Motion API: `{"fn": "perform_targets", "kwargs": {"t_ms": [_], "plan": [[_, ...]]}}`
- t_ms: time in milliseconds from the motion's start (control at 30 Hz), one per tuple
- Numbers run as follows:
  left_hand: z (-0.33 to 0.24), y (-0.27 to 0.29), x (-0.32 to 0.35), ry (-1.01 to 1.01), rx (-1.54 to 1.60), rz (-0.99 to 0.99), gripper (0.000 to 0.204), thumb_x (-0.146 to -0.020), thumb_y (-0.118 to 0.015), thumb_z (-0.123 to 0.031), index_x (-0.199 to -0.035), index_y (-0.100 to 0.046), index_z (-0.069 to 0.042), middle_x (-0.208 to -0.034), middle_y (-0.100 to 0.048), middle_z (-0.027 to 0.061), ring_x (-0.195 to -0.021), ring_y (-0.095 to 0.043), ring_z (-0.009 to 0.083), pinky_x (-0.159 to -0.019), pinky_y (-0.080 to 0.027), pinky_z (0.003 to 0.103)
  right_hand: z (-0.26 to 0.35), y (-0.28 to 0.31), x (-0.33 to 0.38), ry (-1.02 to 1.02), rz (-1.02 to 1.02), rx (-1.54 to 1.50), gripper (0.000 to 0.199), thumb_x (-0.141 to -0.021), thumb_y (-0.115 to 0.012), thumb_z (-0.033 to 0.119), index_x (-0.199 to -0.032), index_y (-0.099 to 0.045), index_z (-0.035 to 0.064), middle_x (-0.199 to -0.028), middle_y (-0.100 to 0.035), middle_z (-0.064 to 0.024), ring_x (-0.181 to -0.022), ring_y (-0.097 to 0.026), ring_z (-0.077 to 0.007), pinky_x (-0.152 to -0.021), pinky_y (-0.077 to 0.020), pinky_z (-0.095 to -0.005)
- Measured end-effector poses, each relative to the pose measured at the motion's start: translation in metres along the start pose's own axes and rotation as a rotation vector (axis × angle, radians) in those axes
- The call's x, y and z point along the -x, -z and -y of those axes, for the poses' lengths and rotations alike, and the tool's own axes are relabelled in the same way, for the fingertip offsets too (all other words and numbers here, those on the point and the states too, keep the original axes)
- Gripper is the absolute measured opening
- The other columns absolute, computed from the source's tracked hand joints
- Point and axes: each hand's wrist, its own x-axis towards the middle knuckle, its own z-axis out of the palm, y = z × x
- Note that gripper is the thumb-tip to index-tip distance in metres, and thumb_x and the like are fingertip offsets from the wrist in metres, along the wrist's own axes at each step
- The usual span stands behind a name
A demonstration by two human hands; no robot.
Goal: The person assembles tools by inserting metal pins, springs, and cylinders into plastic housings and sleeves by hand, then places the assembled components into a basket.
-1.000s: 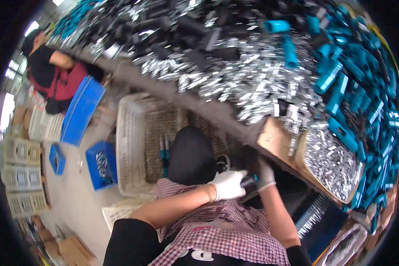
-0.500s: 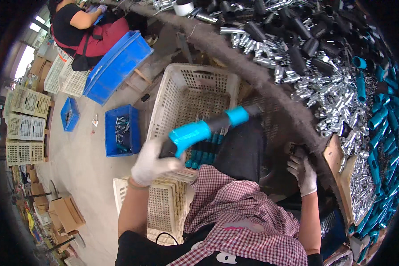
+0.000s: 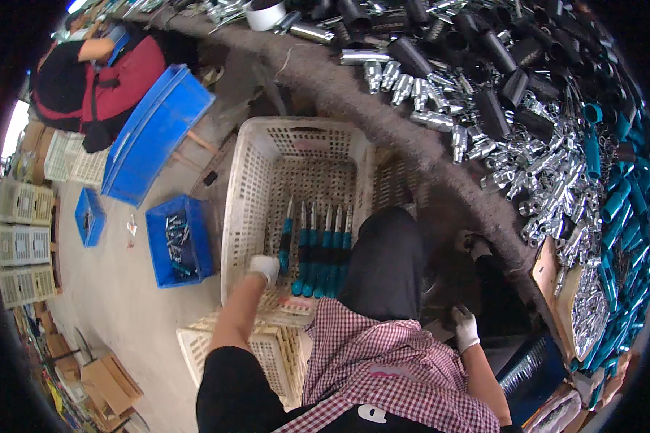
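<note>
My left hand (image 3: pixel 266 268), in a white glove, is inside the near left part of a cream plastic crate (image 3: pixel 236 195). Its fingers are closed at the lower end of a teal-and-black-handled tool (image 3: pixel 286 234) with a pointed metal shaft. To the right of it, several similar tools (image 3: pixel 326 252) lie side by side in the crate, shafts pointing away from me. My right hand (image 3: pixel 466 328), gloved with dark fingertips, is low beside my right thigh, below the workbench edge. A flat greyish piece (image 3: pixel 439 330) shows next to its fingers; whether they hold anything is unclear.
The curved workbench edge (image 3: pixel 383 115) rises on the right. On it lie piles of silver metal parts (image 3: pixel 549 180), black tubes (image 3: pixel 498 54) and teal handles (image 3: pixel 614 267). Blue bins (image 3: pixel 159 245) stand on the floor at left. A person (image 3: pixel 94 86) sits at the far left.
My left hand has lowered the teal-and-black tool from in front of me into the crate. My right hand has moved down and toward me. The view has shifted slightly.
</note>
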Motion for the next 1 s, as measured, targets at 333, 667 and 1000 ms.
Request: {"fn": "perform_targets", "kwargs": {"t_ms": [333,667,1000], "plan": [[-0.056,-0.044,-0.037,0.057,0.382,0.363,0.036,-0.082,-0.055,-0.025,-0.108,-0.072,-0.005,-0.117,-0.067,0.0185,-0.109,-0.064,0.0350,-0.091,-0.051,0.043,0.030,-0.033,0.023,0.103,0.169,0.446,0.033,-0.090,-0.062,0.015,-0.119,-0.064,-0.0012,-0.113,-0.069,-0.0156,-0.104,-0.064,-0.0261,-0.093,-0.0474,-0.0338],[-0.097,0.191,0.065,-0.150,0.597,-0.372,0.040,-0.084,-0.062,-0.026,-0.115,-0.067,-0.001,-0.113,-0.067,0.0224,-0.109,-0.063,0.0371,-0.095,-0.048,0.043,0.153,-0.019,0.101,0.606,0.090,0.572,0.035,-0.090,-0.056,0.025,-0.117,-0.065,0.0047,-0.106,-0.068,-0.0202,-0.098,-0.065,-0.0370,-0.088,-0.0512,-0.0402],[-0.261,0.407,0.193,-0.928,0.410,-0.962,0.029,-0.083,-0.065,-0.010,-0.111,-0.067,-0.002,-0.106,-0.067,0.0159,-0.099,-0.065,0.0321,-0.089,-0.051,0.037,0.215,0.039,0.173,0.891,0.030,0.179,0.030,-0.093,-0.055,0.019,-0.116,-0.065,0.0036,-0.107,-0.068,-0.0154,-0.101,-0.066,-0.0293,-0.090,-0.0510,-0.0357]]}}
